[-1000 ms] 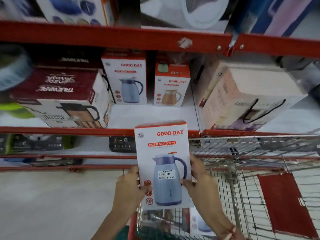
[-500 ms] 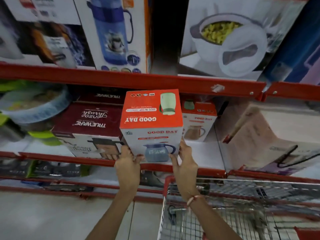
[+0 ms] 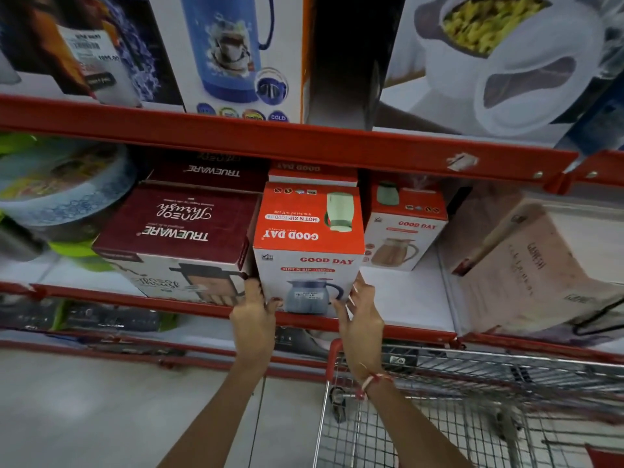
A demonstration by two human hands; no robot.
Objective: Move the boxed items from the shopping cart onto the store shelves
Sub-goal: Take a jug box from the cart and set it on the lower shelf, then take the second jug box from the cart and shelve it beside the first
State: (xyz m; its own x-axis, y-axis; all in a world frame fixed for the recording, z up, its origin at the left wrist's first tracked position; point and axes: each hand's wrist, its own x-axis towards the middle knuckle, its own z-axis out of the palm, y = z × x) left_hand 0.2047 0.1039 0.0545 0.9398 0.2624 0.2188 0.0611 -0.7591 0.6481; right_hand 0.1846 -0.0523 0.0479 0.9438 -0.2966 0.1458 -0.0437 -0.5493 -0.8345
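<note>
1. Shelving is the step in hand: the red-edged middle shelf takes up most of my view, stocked with cartons, with white deck bare to the right of the jug boxes.
2. The wire shopping cart stands just below and to the right; I cannot tell what is left inside it.
3. The maroon Truewareware carton sits at the shelf's front, just left of my target slot.
4. The Good Day Hot N Sip jug box stands upright at the shelf's front edge, beside that carton, in front of another Good Day box.
5. My left hand and right hand clasp its lower side edges, fingers wrapped on.
6. Next, I judge, I nudge it back from the lip, let go, and reach into the cart again.
</note>
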